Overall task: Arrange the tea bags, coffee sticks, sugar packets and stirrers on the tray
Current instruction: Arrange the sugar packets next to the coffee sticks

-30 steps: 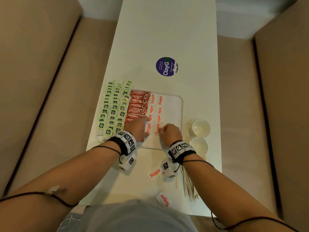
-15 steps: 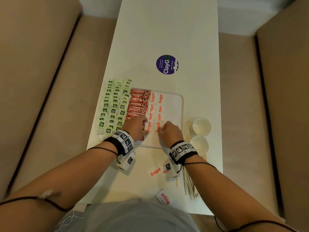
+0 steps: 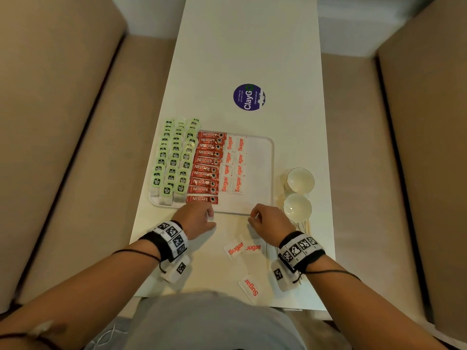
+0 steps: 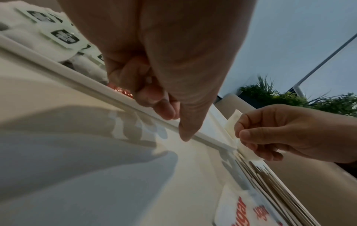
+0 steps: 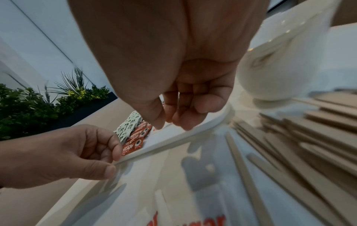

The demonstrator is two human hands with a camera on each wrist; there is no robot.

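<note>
Mostly filled tray (image 3: 262, 152) — green tea bags (image 3: 174, 157), red coffee sticks (image 3: 206, 168), 2 sugar cols (image 3: 233, 165).

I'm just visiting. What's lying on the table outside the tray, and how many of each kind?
Off the tray:
Sugar packets: 3
Cups: 2
Sticker: 1
Stirrers: a pile, too overlapped to count
Total: 6, stirrers left out
</note>
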